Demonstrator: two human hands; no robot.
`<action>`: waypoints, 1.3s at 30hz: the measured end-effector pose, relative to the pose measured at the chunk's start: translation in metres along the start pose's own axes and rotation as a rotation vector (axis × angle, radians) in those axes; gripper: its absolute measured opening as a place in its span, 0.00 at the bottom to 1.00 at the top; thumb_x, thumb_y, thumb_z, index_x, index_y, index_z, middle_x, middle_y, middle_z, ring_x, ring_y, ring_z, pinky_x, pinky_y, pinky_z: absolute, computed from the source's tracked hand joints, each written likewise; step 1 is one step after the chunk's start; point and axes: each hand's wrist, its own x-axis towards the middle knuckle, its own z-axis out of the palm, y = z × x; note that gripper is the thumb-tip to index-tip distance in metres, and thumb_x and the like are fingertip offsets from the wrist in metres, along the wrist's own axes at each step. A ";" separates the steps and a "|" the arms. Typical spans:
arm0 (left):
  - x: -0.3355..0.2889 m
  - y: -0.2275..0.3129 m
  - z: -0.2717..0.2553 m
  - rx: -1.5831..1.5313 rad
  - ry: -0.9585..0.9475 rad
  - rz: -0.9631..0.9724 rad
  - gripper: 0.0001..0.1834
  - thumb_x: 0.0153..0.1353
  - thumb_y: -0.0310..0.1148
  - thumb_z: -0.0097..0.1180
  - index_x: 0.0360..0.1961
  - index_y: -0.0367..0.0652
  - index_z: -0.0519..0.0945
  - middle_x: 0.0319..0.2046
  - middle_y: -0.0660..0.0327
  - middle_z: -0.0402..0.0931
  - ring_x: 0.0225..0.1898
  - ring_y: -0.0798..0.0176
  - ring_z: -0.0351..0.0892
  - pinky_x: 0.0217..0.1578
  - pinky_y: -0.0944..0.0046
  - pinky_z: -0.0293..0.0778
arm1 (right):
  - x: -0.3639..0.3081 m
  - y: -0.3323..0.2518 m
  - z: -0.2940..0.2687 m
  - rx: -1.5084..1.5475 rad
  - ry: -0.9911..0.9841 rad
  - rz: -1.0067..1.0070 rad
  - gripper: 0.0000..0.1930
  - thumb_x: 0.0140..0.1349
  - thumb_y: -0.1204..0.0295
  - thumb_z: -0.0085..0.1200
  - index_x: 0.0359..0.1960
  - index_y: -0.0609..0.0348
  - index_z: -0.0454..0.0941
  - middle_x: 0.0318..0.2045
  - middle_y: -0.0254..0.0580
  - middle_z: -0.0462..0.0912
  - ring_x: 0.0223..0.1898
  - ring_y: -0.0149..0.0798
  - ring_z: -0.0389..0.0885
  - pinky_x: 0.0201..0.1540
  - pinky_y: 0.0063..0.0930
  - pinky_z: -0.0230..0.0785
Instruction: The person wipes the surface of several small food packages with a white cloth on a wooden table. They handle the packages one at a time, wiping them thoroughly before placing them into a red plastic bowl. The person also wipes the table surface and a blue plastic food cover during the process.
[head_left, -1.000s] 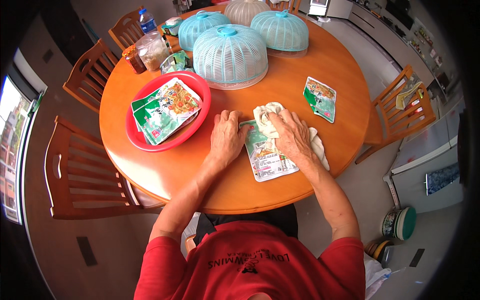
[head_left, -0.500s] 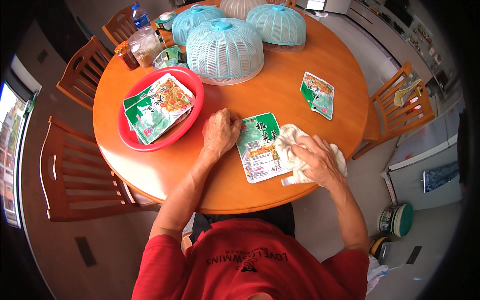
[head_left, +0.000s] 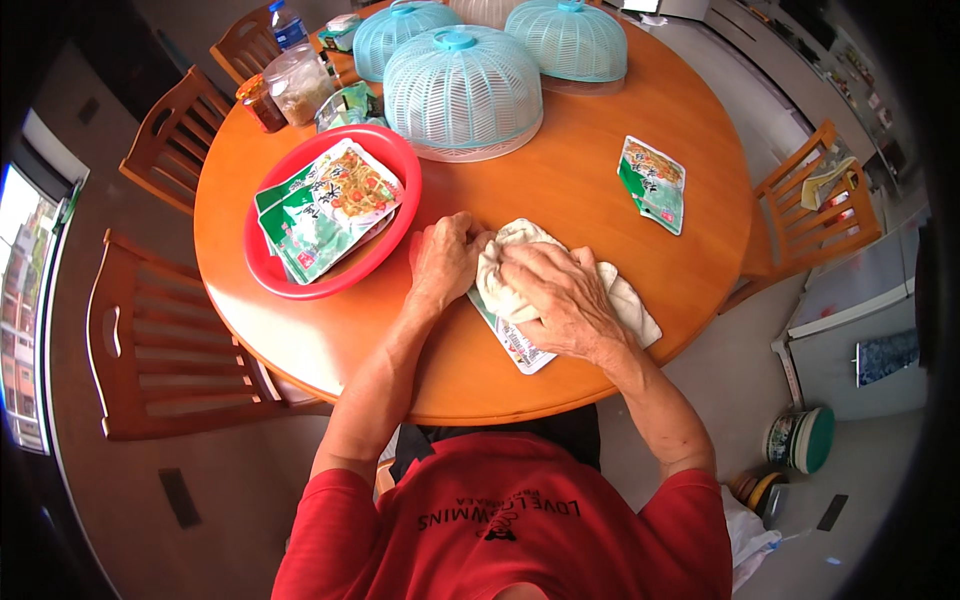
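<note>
A green and white food pouch [head_left: 522, 352] lies flat on the table before me, mostly covered by a cream cloth [head_left: 632, 308]. My right hand [head_left: 560, 292] grips the cloth and presses it onto the pouch, fingers pointing up and left. At the pouch's upper left edge, my left hand [head_left: 448, 258] is closed with its fingers curled, pinching that edge; its fingertips are partly hidden. To the left, a red plastic basin [head_left: 408, 158] holds several similar pouches [head_left: 335, 215]. Another pouch [head_left: 653, 182] lies alone on the right of the table.
Blue mesh food covers [head_left: 462, 95] stand toward the back of the round wooden table [head_left: 590, 150]. Behind the basin are a clear jar [head_left: 300, 88], a smaller red-brown jar [head_left: 262, 104] and a water bottle [head_left: 288, 26]. Wooden chairs [head_left: 170, 340] surround the table.
My right hand has swept the cloth leftward across the pouch, from its right edge to beside my left hand. The left hand keeps its hold. The whole view has shifted slightly.
</note>
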 end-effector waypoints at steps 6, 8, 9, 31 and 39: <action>-0.001 0.002 0.004 -0.023 0.014 -0.054 0.16 0.57 0.42 0.62 0.30 0.37 0.82 0.24 0.52 0.82 0.27 0.53 0.83 0.30 0.56 0.75 | -0.027 0.005 -0.005 0.074 -0.037 -0.299 0.13 0.53 0.67 0.59 0.41 0.50 0.81 0.50 0.30 0.79 0.58 0.36 0.72 0.53 0.47 0.58; 0.000 0.003 0.001 -0.052 -0.009 -0.084 0.16 0.57 0.42 0.62 0.30 0.36 0.82 0.23 0.53 0.82 0.25 0.56 0.82 0.29 0.57 0.75 | -0.040 0.001 -0.010 0.126 -0.079 -0.270 0.10 0.53 0.72 0.58 0.38 0.51 0.83 0.52 0.29 0.79 0.58 0.36 0.72 0.56 0.45 0.58; 0.000 0.001 0.002 -0.059 0.005 -0.073 0.17 0.58 0.42 0.62 0.30 0.35 0.82 0.22 0.54 0.81 0.24 0.60 0.81 0.28 0.59 0.74 | -0.046 0.001 -0.012 0.144 -0.081 -0.266 0.10 0.53 0.73 0.58 0.38 0.51 0.83 0.52 0.29 0.79 0.58 0.36 0.72 0.56 0.44 0.59; -0.005 0.012 -0.014 -0.115 -0.164 -0.114 0.15 0.57 0.42 0.63 0.29 0.38 0.86 0.20 0.52 0.81 0.21 0.55 0.81 0.25 0.55 0.73 | -0.022 0.022 -0.009 0.028 0.074 0.056 0.21 0.50 0.75 0.59 0.48 0.61 0.75 0.52 0.41 0.78 0.47 0.45 0.74 0.51 0.40 0.67; -0.007 0.010 -0.008 -0.087 -0.093 -0.106 0.16 0.57 0.42 0.64 0.25 0.38 0.83 0.18 0.53 0.78 0.19 0.58 0.78 0.24 0.56 0.71 | -0.051 0.029 -0.026 -0.001 -0.013 -0.072 0.12 0.50 0.78 0.59 0.39 0.62 0.78 0.49 0.40 0.79 0.44 0.44 0.75 0.46 0.39 0.68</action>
